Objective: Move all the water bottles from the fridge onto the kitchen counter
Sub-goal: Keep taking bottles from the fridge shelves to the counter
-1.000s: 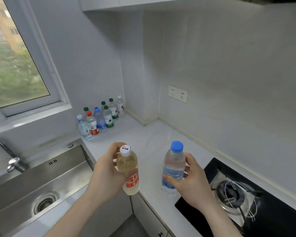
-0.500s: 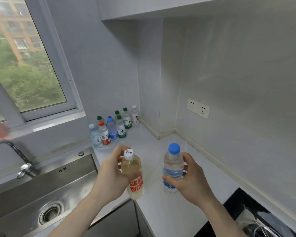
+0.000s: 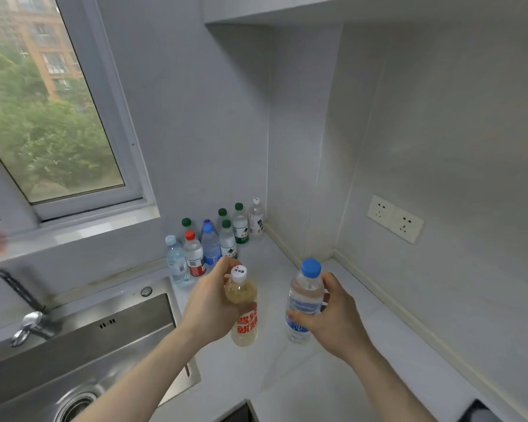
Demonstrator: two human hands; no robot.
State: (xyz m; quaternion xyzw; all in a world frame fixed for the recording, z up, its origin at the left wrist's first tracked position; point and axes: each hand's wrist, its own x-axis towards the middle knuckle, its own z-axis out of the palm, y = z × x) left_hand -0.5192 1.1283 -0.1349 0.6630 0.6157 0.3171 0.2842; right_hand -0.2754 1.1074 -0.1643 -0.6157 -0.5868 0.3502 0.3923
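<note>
My left hand [image 3: 209,306] grips a yellowish bottle [image 3: 244,312] with a white cap and red lettering. My right hand [image 3: 333,318] grips a clear water bottle [image 3: 304,300] with a blue cap and blue label. Both bottles are upright over the white counter [image 3: 302,385]; I cannot tell whether they touch it. Several bottles [image 3: 214,239] with green, red, blue and white caps stand grouped in the counter's back corner under the window. The fridge is out of view.
A steel sink [image 3: 73,360] with a tap [image 3: 19,306] lies left of the counter. A double wall socket [image 3: 395,219] sits on the right wall. A cupboard overhangs the corner. A black hob corner [image 3: 482,412] shows at bottom right.
Both hands have carried their bottles forward over the counter toward the back corner. The view has tilted up and left, so the hob has nearly left the frame.
</note>
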